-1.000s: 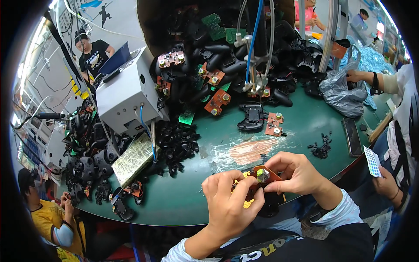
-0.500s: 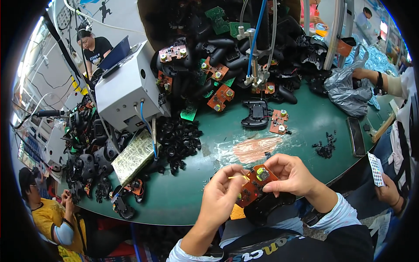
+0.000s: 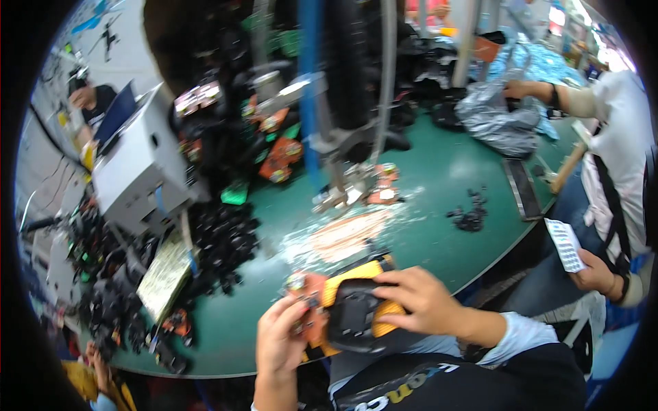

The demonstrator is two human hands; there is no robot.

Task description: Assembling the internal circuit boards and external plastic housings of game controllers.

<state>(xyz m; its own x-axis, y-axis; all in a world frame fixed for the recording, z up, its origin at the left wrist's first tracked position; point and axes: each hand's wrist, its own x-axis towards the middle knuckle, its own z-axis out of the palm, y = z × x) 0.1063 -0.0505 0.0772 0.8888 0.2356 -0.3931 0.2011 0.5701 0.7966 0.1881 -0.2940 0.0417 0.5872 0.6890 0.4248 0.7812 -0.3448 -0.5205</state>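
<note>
Black controller shell [image 3: 356, 316] lies at the lower centre of my frame over a yellow piece [image 3: 348, 275], its edge gripped by the right hand [image 3: 426, 305], while I see the left hand [image 3: 279, 335] pinching an orange circuit board [image 3: 317, 301] beside it. Farther off, loose black parts [image 3: 221, 240] crowd the left, and a blue tube [image 3: 310, 103] blocks my view of the dark heap [image 3: 214, 123]. Upper right, a grey plastic bag [image 3: 497, 120] meets a co-worker's hand [image 3: 519, 89], contents hidden from me; blur softens everything.
</note>
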